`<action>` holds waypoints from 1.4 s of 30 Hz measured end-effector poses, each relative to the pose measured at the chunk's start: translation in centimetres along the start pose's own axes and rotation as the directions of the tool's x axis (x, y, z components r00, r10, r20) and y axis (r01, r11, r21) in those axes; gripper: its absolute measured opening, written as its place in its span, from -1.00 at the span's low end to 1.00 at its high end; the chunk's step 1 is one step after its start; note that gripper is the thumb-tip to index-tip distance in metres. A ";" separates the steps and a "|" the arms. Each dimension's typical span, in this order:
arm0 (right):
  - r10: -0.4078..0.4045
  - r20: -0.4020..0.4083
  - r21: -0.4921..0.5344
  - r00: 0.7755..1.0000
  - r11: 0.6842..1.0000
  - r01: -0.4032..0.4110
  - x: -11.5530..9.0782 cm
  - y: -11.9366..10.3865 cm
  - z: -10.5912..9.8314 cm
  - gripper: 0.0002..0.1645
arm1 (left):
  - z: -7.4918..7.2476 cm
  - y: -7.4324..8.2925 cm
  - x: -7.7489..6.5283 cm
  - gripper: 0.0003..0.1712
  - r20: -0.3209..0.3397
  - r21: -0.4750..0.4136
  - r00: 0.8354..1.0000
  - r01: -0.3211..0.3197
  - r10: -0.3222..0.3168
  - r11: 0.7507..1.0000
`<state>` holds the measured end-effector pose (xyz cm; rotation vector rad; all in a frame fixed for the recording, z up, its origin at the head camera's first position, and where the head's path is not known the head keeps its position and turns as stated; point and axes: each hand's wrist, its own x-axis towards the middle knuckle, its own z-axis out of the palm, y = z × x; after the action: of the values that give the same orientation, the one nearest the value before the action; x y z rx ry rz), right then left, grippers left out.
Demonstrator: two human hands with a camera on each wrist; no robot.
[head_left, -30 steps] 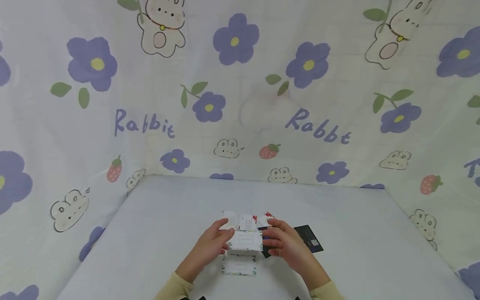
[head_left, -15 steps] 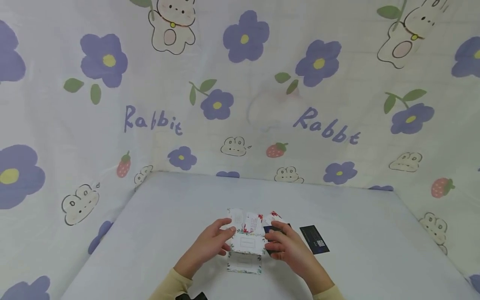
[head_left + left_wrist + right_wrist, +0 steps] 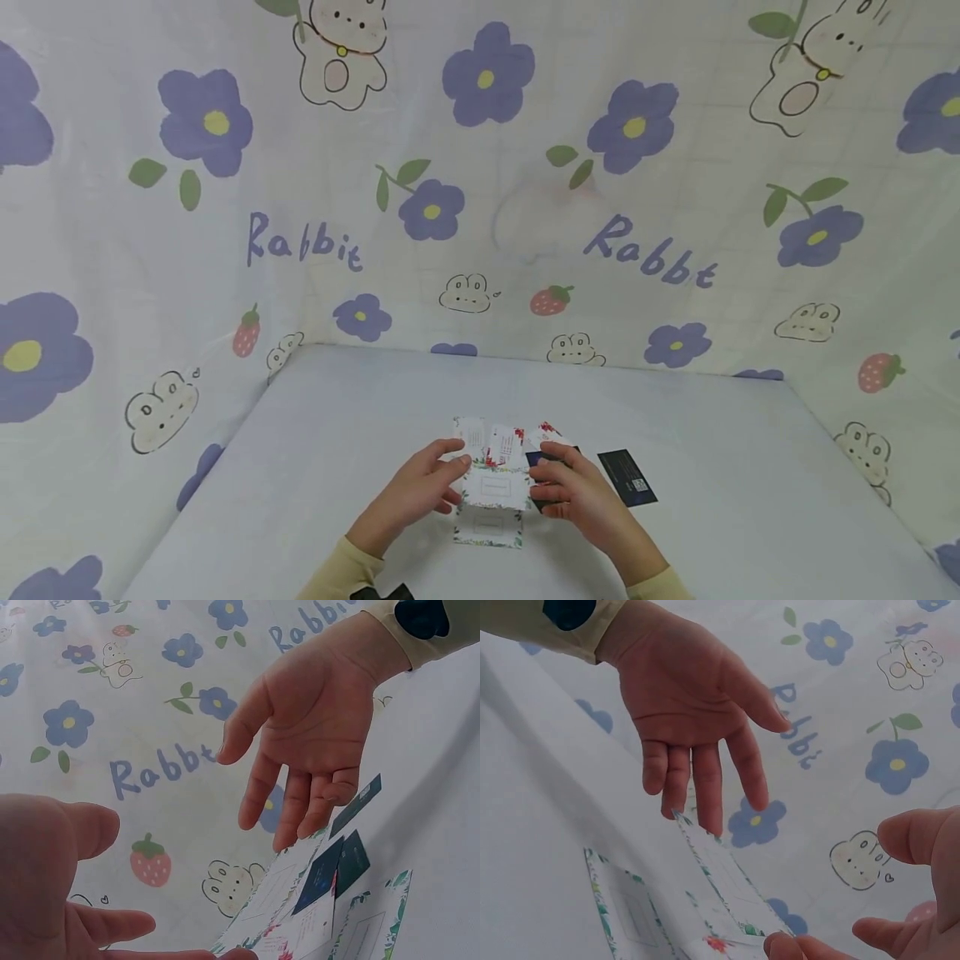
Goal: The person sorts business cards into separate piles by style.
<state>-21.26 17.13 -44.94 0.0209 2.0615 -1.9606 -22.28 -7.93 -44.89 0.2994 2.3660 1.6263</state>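
A white card with a leafy border (image 3: 495,487) is held up between my two hands, raised off the table. My left hand (image 3: 423,485) touches its left edge with the fingertips, the fingers fairly straight. At the opposite edge are the fingertips of my right hand (image 3: 576,492), also extended. Seen from the left wrist, the raised card (image 3: 262,896) stands tilted between the hands. A similar leafy-bordered card (image 3: 488,529) lies flat in front of it. Behind it lie a white card with red flowers (image 3: 507,444) and another white card (image 3: 471,432).
Beside the right hand lies a dark card with a small square code (image 3: 628,477). Another dark card (image 3: 536,500) is partly covered by the right fingers, and a red-flowered card (image 3: 549,431) sits behind. A patterned curtain (image 3: 480,250) encloses the white table (image 3: 360,408).
The head view has shifted slightly. The raised card has come a little nearer the person, showing more of the red-flowered card behind it. Both hands keep about the same pose.
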 end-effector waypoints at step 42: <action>0.069 0.024 -0.047 0.997 0.997 -0.067 0.8 2.1 0.7 -0.28 | 0.2 -2.0 0.9 -0.27 0.036 0.071 0.993 0.109 -0.112 0.991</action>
<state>-21.45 16.39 -47.15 0.0552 2.0618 -1.8631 -23.14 -8.20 -46.92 0.2077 2.3674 1.4778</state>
